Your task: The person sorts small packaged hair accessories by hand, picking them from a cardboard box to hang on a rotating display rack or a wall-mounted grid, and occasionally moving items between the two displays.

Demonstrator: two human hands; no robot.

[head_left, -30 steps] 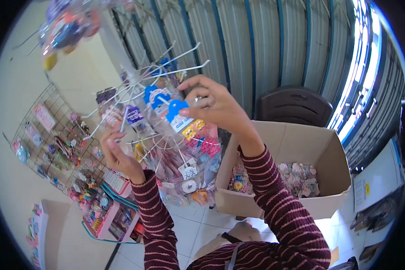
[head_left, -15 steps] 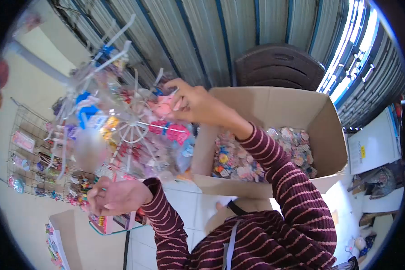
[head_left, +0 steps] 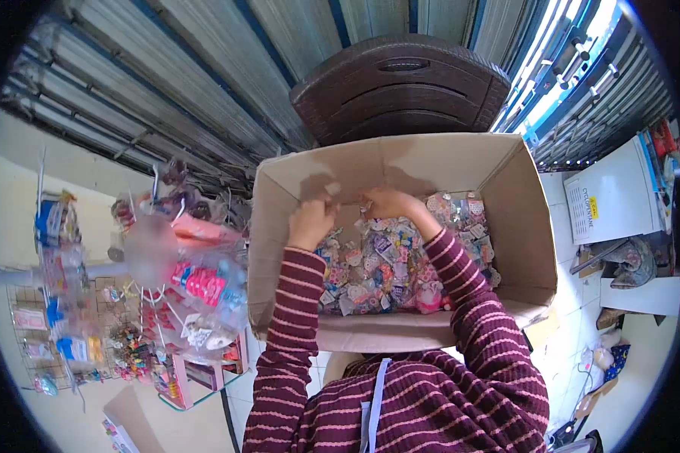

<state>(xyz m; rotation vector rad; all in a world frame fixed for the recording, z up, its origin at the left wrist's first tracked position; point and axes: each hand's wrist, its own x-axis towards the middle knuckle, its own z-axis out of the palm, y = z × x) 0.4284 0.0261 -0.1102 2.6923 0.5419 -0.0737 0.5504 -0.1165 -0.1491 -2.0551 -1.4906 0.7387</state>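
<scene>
Both my hands are inside a large cardboard box (head_left: 419,334), above a heap of small plastic-wrapped trinkets (head_left: 385,260) in pink, white, blue and purple. My left hand (head_left: 312,224) is near the box's far left part, its fingers bent together; a small pale shape shows at the fingertips, too blurred to name. To its right, my right hand (head_left: 394,204) reaches in at the far middle with fingers curled in over the heap. What it grips, if anything, is hidden. A pink item (head_left: 429,298) lies at the near side of the heap, by my right forearm.
A brown plastic chair (head_left: 408,87) stands behind the box, against the metal shutter. On the left is a rotating rack (head_left: 151,294) hung with packaged accessories, with a wire grid (head_left: 30,302) on the wall beyond. A white carton (head_left: 612,196) stands at right.
Both hands have left the hanging rack on the left and moved right into the box. The view has turned toward the box, which now sits at the centre.
</scene>
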